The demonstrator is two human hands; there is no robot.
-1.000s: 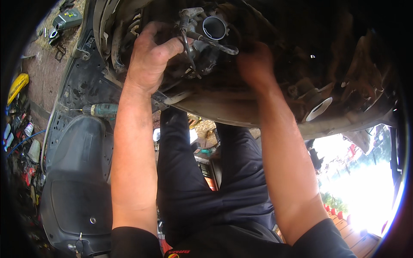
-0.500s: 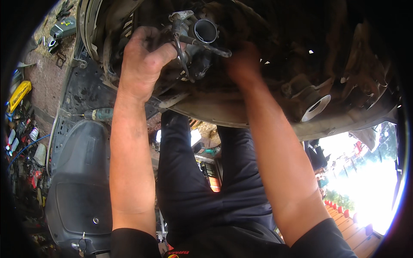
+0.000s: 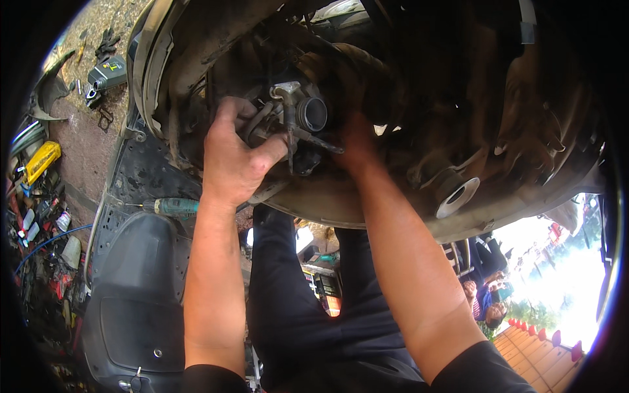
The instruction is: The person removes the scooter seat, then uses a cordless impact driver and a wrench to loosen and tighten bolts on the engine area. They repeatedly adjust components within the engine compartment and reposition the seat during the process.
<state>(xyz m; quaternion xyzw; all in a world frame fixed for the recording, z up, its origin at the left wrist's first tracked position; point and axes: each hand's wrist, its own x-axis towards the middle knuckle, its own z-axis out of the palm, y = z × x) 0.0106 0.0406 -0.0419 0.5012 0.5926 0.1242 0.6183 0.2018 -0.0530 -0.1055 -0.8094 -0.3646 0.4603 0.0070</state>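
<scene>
My left hand (image 3: 239, 147) is closed on the left side of a grey metal intake housing (image 3: 288, 124) with a round open throat, a bracket and short hoses, its thumb against the lower part. My right hand (image 3: 359, 141) reaches into shadow just right of that housing; its fingers are dark and blurred, so what they touch is hidden. The dark, dirty underside of a vehicle body (image 3: 498, 131) surrounds both hands, with a pale round funnel-shaped opening (image 3: 458, 196) at the lower right.
A black seat (image 3: 131, 314) and a cordless drill (image 3: 175, 207) lie at left, near an oil jug (image 3: 108, 75), a yellow object (image 3: 42, 162) and scattered tools and parts. My legs show below. Another person (image 3: 486, 301) is visible at the bright right edge, near wooden boards (image 3: 531, 354).
The view has shifted, so the housing and my left hand sit lower in the picture. My right arm has moved leftward, and another person has come into view at right.
</scene>
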